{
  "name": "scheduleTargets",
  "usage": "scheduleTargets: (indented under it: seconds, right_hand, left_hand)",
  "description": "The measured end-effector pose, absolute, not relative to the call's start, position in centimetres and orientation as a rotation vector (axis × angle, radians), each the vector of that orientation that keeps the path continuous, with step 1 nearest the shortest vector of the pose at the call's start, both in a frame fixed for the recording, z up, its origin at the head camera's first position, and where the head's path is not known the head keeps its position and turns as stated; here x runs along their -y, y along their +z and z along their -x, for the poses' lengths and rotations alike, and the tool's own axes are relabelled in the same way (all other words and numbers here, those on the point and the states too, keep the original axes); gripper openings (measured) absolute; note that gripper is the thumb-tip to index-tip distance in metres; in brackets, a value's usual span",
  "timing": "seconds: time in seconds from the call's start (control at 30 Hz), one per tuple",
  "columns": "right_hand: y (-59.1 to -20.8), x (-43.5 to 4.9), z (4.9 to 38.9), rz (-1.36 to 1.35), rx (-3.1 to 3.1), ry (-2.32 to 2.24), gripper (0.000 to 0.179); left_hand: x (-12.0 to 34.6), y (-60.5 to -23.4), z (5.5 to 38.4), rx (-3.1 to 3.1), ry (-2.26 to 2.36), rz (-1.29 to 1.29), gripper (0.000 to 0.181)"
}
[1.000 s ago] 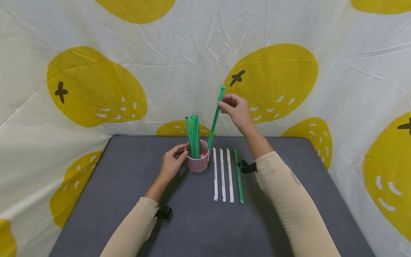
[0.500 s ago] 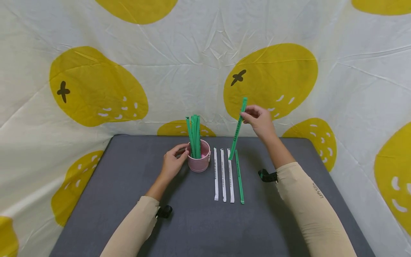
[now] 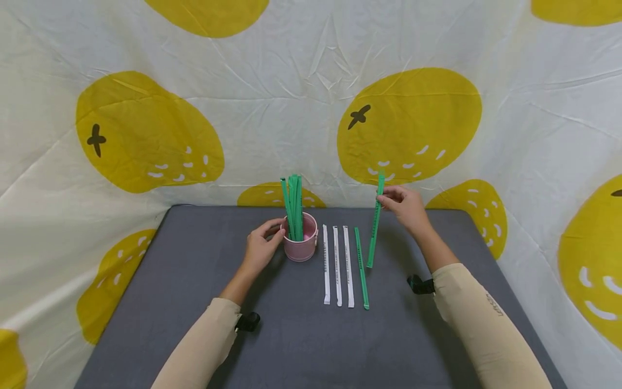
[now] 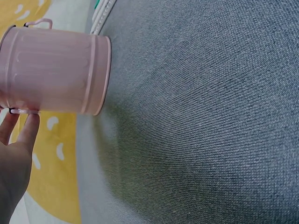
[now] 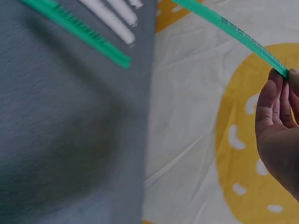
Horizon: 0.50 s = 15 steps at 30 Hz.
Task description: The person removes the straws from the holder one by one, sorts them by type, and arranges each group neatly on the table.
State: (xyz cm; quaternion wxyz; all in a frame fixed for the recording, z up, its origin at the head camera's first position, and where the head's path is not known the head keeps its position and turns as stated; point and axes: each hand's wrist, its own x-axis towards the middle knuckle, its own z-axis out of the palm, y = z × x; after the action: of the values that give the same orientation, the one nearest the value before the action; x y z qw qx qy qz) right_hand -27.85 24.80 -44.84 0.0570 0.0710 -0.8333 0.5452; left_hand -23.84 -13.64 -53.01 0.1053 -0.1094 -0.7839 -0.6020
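Note:
Near the top of a green paper-wrapped straw (image 3: 375,227), my right hand (image 3: 405,208) pinches it between thumb and fingertips. The straw hangs nearly upright above the table, just right of a row of wrapped straws. That row has three white straws (image 3: 337,266) and one green straw (image 3: 362,268) lying side by side. My left hand (image 3: 261,247) holds the small pink bucket (image 3: 299,249) at its left side, with fingers at the small handle (image 4: 23,111) in the left wrist view. Several green wrapped straws (image 3: 295,202) stand in the bucket; their lower ends are hidden.
A dark grey table (image 3: 204,270) carries everything. Right behind its back edge hangs a white cloth (image 3: 272,140) with large yellow fruit shapes. Black wrist cameras sit on both forearms, at the ends of beige sleeves (image 3: 486,324).
My right hand has carried the green straw from beside the bucket rightward across the row, then lowered it to the row's right. The left hand and the bucket stay in place.

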Motion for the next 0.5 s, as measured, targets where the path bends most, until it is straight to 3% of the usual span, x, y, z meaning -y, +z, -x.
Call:
scheduleTargets:
  seconds: [0.5]
  right_hand:
    - [-50.5,-25.5,26.9,-0.138,2.744,1.503,0.038]
  left_hand:
    - [13.7,-53.1,23.9,2.294,-1.776,0.337,0.030]
